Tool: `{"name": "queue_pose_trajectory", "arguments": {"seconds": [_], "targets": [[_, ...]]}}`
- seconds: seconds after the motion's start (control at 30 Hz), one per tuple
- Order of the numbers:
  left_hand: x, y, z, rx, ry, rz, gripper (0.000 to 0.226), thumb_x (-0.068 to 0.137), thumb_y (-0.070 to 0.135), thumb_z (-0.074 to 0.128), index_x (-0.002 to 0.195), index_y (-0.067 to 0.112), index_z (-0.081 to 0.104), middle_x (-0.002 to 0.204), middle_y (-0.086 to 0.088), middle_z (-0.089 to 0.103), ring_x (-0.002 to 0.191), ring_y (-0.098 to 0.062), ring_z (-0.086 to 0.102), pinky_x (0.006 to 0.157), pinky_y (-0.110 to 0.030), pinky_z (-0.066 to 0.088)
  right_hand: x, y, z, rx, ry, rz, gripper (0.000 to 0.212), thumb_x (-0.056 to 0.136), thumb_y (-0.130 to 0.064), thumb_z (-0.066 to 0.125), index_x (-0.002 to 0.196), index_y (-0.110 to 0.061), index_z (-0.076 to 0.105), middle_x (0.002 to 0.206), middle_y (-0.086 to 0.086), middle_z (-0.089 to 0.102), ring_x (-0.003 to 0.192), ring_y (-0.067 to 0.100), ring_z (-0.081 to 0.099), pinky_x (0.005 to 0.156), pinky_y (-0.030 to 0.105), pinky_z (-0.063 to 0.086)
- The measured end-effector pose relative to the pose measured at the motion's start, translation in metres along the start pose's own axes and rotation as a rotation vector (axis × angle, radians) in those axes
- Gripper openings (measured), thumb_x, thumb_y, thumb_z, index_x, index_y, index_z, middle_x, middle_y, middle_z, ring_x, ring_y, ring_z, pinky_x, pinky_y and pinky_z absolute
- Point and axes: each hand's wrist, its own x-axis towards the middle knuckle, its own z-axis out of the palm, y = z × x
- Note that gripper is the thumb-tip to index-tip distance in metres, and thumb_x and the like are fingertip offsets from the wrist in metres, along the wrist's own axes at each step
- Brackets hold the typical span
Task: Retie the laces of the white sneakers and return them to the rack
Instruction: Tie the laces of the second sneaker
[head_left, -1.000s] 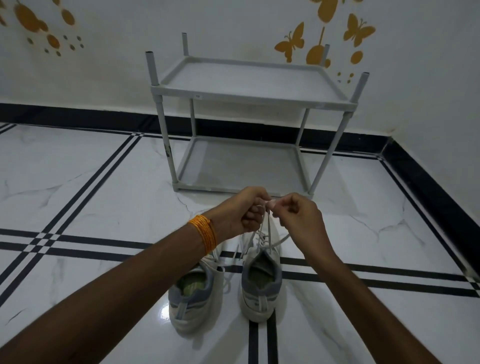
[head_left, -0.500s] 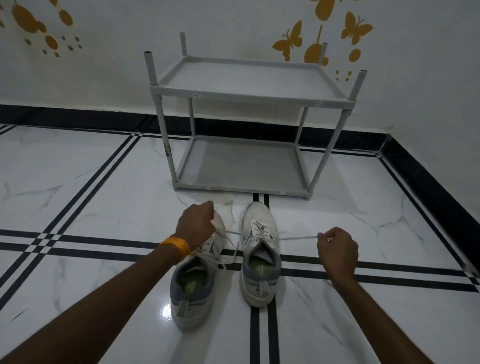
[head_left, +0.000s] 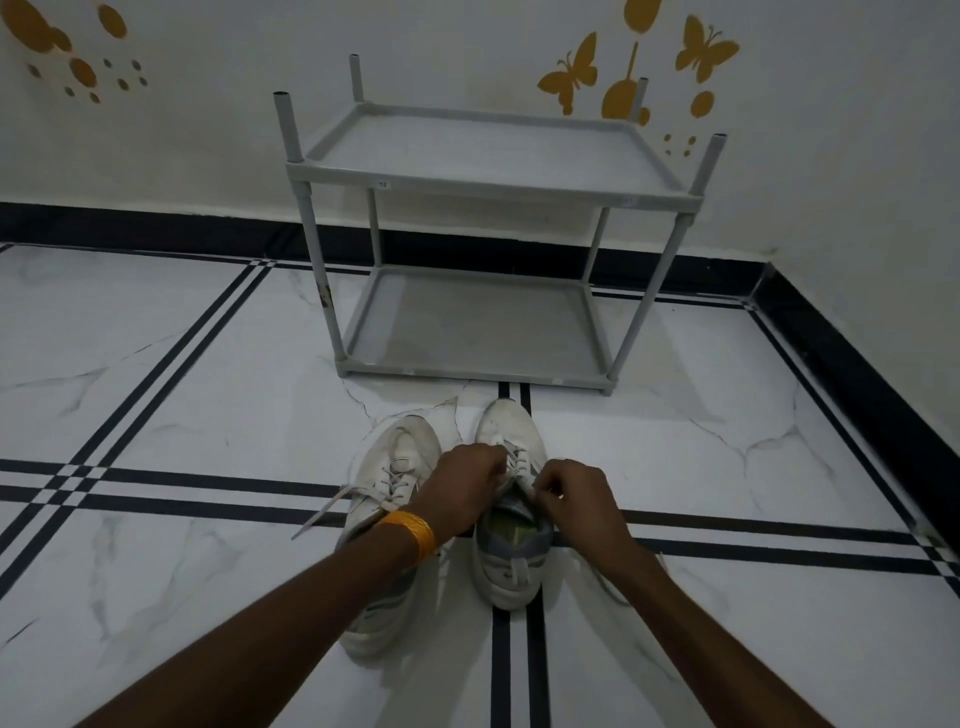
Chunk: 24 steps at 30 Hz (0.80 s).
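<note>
- The step in hand looked to be the tying of the right sneaker (head_left: 511, 519): both hands met over its tongue, at the top of its lacing.
- The left hand (head_left: 460, 491) was curled nearly closed, fingers bent down onto the laces (head_left: 514, 462); it seemed to pinch a strand, though the grip itself was hidden under the knuckles.
- The right hand (head_left: 576, 499) was likewise closed to a pinch at the tongue's edge, thumb and fingertips together, apparently on the other strand; which strand I could not tell.
- An orange bangle (head_left: 413, 535) sat on the left wrist.
- The left sneaker (head_left: 395, 467) stood just beside the right one, partly under the left forearm; one loose lace end (head_left: 319, 512) trailed out to the left across the floor, so by my judgement it was not yet tied.
- Next move, as I judged it: cross and loop the two strands, pull the bow snug without dragging the shoe, then turn to the left sneaker.
- Only after that would the pair go to the rack (head_left: 488, 176), which stood far from the hands, against the wall, both grey shelves bare.
- The floor (head_left: 182, 395) was glossy white marble tile crossed by black bands; its slickness could let a shoe slide under a hard tug.
- A black skirting ran along the white wall (head_left: 363, 41), which carried yellow butterfly stickers (head_left: 569, 73).
</note>
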Motion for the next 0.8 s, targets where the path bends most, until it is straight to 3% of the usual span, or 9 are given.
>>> {"name": "queue_pose_trajectory", "arguments": {"seconds": [0.07,0.13,0.2,0.27,0.43,0.57,0.63,0.73,0.8], "targets": [[0.0,0.002,-0.003,0.038,0.011,0.05,0.015,0.091,0.019,0.053,0.078,0.017,0.047,0.083,-0.014,0.065,0.072,-0.026,0.056,0.064,-0.032,0.039,0.002,0.004,-0.001,0.01,0.034,-0.009,0.011,0.084,-0.013,0.069,0.073,-0.01,0.068,0.071,0.003,0.069,0.066,0.015,0.061,0.066,0.028,0.049],[-0.002,0.003,-0.008,0.173,-0.024,0.113,0.004,0.092,0.016,0.052,0.088,0.016,0.051,0.09,-0.015,0.066,0.078,-0.03,0.058,0.066,-0.032,0.037,0.001,0.01,-0.003,0.012,0.064,0.004,0.013,0.084,-0.015,0.068,0.072,-0.014,0.066,0.065,0.0,0.067,0.06,0.013,0.061,0.062,0.028,0.049],[-0.007,0.001,-0.01,0.293,-0.068,0.142,0.02,0.091,0.013,0.054,0.111,0.009,0.055,0.104,-0.016,0.066,0.093,-0.034,0.061,0.074,-0.035,0.041,-0.003,0.015,-0.001,-0.018,0.088,0.018,0.016,0.083,-0.011,0.068,0.069,-0.017,0.064,0.061,-0.003,0.064,0.057,0.013,0.061,0.059,0.027,0.049],[-0.012,-0.007,-0.01,0.33,-0.116,0.173,0.039,0.084,0.016,0.066,0.12,0.006,0.054,0.107,-0.017,0.065,0.097,-0.035,0.061,0.079,-0.038,0.045,-0.008,0.017,0.004,-0.068,0.102,0.018,0.016,0.082,-0.007,0.066,0.068,-0.015,0.064,0.061,-0.001,0.062,0.057,0.015,0.058,0.057,0.025,0.044],[-0.019,-0.006,-0.009,0.308,-0.129,0.136,0.044,0.079,0.021,0.073,0.116,0.006,0.054,0.108,-0.017,0.065,0.098,-0.035,0.061,0.079,-0.039,0.045,-0.009,0.017,0.009,-0.104,0.09,0.031,0.012,0.083,-0.007,0.063,0.073,-0.011,0.067,0.069,0.007,0.069,0.062,0.02,0.061,0.058,0.026,0.044],[-0.023,-0.003,-0.01,0.241,-0.137,0.031,0.027,0.086,0.018,0.063,0.109,0.006,0.057,0.107,-0.016,0.067,0.097,-0.031,0.061,0.074,-0.032,0.04,-0.006,0.015,0.003,-0.128,-0.051,0.114,0.009,0.083,-0.01,0.065,0.077,-0.009,0.071,0.076,0.01,0.073,0.07,0.022,0.067,0.061,0.026,0.049],[-0.026,-0.003,-0.014,0.102,-0.139,-0.102,0.019,0.087,0.017,0.059,0.099,0.003,0.064,0.1,-0.016,0.07,0.089,-0.027,0.064,0.068,-0.026,0.039,-0.005,0.01,-0.006,-0.111,-0.146,0.156,0.009,0.082,-0.009,0.065,0.078,-0.007,0.072,0.08,0.01,0.074,0.072,0.02,0.069,0.061,0.025,0.052],[-0.025,-0.01,-0.033,-0.296,-0.146,-0.299,0.018,0.085,0.019,0.064,0.083,0.004,0.074,0.082,-0.01,0.072,0.069,-0.015,0.062,0.058,-0.018,0.043,-0.004,-0.001,-0.02,0.21,-0.275,0.245,0.016,0.083,-0.016,0.067,0.074,-0.004,0.072,0.083,0.012,0.073,0.077,0.017,0.067,0.068,0.027,0.054],[-0.021,-0.014,-0.044,-0.621,-0.183,-0.359,0.023,0.086,0.026,0.064,0.075,0.008,0.072,0.083,-0.009,0.072,0.078,-0.02,0.064,0.071,-0.027,0.051,-0.003,-0.012,-0.025,0.506,-0.264,0.278,0.023,0.086,-0.026,0.067,0.078,-0.005,0.073,0.09,0.013,0.074,0.089,0.023,0.068,0.082,0.035,0.055]]}}
